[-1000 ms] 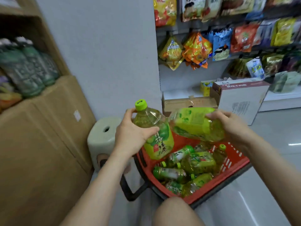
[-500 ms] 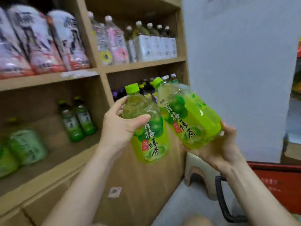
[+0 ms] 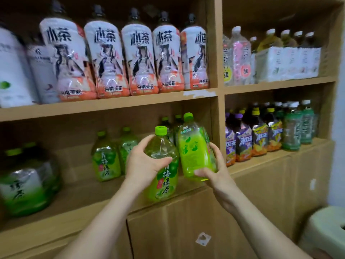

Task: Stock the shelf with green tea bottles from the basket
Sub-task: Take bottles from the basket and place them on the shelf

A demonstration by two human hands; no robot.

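My left hand (image 3: 143,163) grips a green tea bottle (image 3: 164,176) with a lime cap, held upright in front of the lower wooden shelf (image 3: 78,193). My right hand (image 3: 214,165) holds a second green tea bottle (image 3: 194,154) just to its right, back label toward me, over the shelf's front edge. The two bottles almost touch. Two more green tea bottles (image 3: 106,159) stand on the shelf to the left, and others sit behind the held ones. The basket is out of view.
White peach-tea bottles (image 3: 140,62) fill the shelf above. A vertical divider (image 3: 217,116) stands just right of my right hand, with purple and yellow drink bottles (image 3: 252,135) beyond it. A blurred green bottle (image 3: 28,182) is at far left. A pale stool (image 3: 324,230) sits at bottom right.
The view has swung from the basket to the shelf. Both hands have carried their bottles up and forward to the lower shelf, and the right bottle has gone from tilted to upright.
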